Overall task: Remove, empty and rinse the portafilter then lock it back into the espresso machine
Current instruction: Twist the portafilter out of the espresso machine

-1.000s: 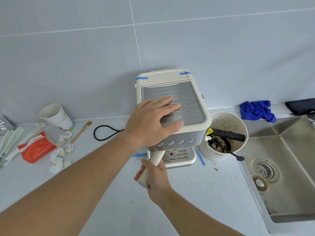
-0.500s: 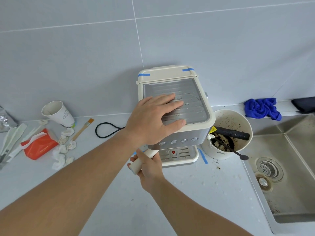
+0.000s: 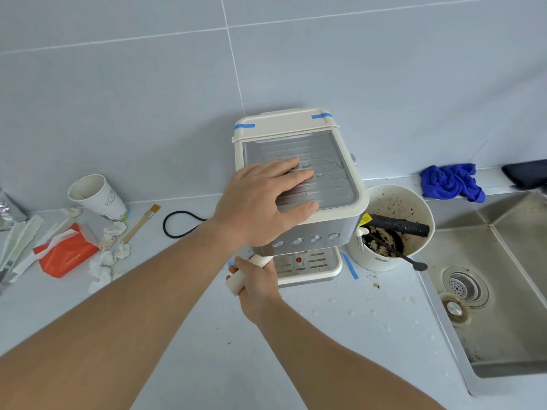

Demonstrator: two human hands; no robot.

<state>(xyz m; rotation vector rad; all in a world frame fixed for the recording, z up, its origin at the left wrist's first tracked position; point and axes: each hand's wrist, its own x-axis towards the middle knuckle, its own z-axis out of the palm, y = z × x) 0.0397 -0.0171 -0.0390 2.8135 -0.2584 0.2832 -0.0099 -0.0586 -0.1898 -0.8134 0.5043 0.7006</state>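
A cream and steel espresso machine stands against the tiled wall. My left hand lies flat on its ribbed top, fingers spread, pressing down. Below its front, my right hand is closed around the cream portafilter handle, which sticks out to the lower left from under the machine. The portafilter's basket is hidden under the machine body. The drip tray with a red dot shows beneath the buttons.
A white knock bucket with coffee grounds and a black bar stands right of the machine. Further right lies a steel sink with a drain. A blue cloth, paper cup, brush, orange pack and crumpled tissues sit around.
My right hand has swung the portafilter handle from pointing toward me to pointing left. My left hand stays pressed on the machine top.
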